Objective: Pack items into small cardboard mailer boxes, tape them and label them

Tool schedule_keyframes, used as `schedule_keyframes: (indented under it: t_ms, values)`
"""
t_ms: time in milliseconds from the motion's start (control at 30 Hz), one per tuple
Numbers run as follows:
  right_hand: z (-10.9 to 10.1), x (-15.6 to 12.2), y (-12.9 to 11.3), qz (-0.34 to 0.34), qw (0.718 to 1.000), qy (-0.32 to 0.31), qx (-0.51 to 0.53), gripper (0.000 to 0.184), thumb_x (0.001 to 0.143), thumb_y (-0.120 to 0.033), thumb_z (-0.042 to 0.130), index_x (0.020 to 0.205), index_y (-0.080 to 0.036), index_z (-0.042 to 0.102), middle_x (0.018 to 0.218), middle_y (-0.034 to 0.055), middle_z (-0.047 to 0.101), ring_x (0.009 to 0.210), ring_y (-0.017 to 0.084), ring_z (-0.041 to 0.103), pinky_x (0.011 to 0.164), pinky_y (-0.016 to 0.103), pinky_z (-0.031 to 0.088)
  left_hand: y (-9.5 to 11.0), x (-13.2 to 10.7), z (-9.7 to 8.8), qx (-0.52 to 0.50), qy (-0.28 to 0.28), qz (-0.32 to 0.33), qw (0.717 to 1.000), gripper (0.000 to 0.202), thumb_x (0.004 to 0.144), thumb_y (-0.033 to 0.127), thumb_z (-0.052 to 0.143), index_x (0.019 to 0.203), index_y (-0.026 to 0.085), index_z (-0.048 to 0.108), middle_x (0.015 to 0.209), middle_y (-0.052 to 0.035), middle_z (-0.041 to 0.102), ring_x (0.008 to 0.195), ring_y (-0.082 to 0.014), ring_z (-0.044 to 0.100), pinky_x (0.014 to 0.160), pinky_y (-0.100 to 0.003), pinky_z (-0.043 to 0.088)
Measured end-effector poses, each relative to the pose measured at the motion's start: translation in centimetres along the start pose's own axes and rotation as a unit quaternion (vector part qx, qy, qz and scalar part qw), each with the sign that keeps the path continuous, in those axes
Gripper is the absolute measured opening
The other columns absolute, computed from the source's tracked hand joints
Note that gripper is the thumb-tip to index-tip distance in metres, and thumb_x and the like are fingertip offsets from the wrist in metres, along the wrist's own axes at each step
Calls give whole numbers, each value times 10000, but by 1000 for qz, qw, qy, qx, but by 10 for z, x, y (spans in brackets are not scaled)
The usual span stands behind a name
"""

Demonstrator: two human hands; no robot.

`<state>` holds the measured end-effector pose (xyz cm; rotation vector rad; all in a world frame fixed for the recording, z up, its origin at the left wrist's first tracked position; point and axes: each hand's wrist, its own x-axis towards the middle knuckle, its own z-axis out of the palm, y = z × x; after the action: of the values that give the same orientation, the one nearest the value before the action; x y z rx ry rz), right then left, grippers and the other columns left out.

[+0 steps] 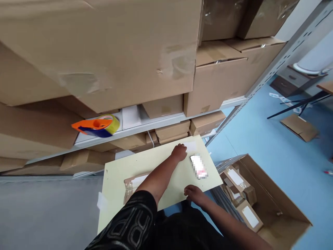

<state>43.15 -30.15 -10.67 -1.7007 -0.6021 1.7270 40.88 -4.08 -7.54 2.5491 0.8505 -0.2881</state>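
My left hand (179,152) reaches across the pale board (166,194). Its fingers are closed at the near edge of a white paper slip (191,146), which lies flat on the board. Closer to my body, my right hand (194,195) is at the board's front edge with curled fingers; whatever is in them, if anything, is hidden. Between the hands and to the right lies a phone (199,166) with a bright, blurred screen. Under my left forearm, partly covered, is a taped cardboard parcel (128,189) with a white label.
An orange and blue tape dispenser (100,125) with yellow tape sits on the metal shelf (145,125). Large cardboard boxes (125,45) fill the shelving. At right, an open carton (283,208) holds several labelled parcels. A flattened cardboard piece (299,127) lies on the blue floor.
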Motion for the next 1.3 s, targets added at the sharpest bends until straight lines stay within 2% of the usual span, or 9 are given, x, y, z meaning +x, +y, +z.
schedule_keyframes:
  t_ms: [100,200,400,700,933,1100,1200,1300]
  values:
    - [-9,-7,0,-9,1000,-11,-4,190,822,-384,621,890,-213,669,788,6,684,692,163,637,661,270,452,-3,29,14,17,-23,0,1000,221,881,270,636,1065,168,705,1185,-164,639,1184,-333,531,999,-441,452]
    - [-17,-11,0,3,1000,-5,-15,172,820,-376,627,877,-220,671,711,-7,652,685,175,626,666,279,447,-8,41,24,27,-35,2,999,236,853,211,658,1084,178,696,1206,-159,622,1189,-325,527,985,-430,462]
    - [-25,-9,9,28,999,16,-4,166,833,-375,598,834,-221,660,681,-2,647,665,175,609,660,279,445,-16,47,30,35,-42,4,998,274,886,100,529,1077,164,715,1191,-168,622,1180,-306,534,949,-419,484]
    - [-26,1,21,17,999,25,16,174,834,-362,580,843,-200,644,776,20,695,661,159,635,625,267,439,-17,50,33,-1,-35,1,999,252,865,45,538,1006,121,733,1141,-197,648,1132,-315,578,958,-430,478]
    - [-33,0,11,19,999,37,33,234,846,-412,577,890,-198,660,881,44,730,700,162,664,650,278,456,-20,43,29,-58,29,-27,998,160,915,179,572,962,178,725,1088,-110,658,1098,-255,563,900,-350,487]
    - [-45,13,-13,9,998,58,29,239,822,-414,595,891,-197,667,880,55,733,740,194,682,681,305,478,-21,28,24,-60,94,-48,993,228,946,136,499,1054,201,688,1138,-118,628,1143,-277,514,999,-415,435]
    - [-61,28,-34,-48,991,117,-31,259,831,-431,591,933,-210,681,888,53,735,795,217,687,735,326,493,-22,25,22,-53,144,-65,986,227,958,170,516,1133,202,657,1229,-135,597,1214,-311,481,1064,-457,382]
    - [-83,44,-66,-118,966,198,-116,288,855,-456,573,1007,-236,682,957,49,742,863,230,676,792,341,492,-17,33,23,-87,204,-144,965,384,963,346,594,1307,180,560,1332,-157,547,1256,-330,468,1080,-451,376]
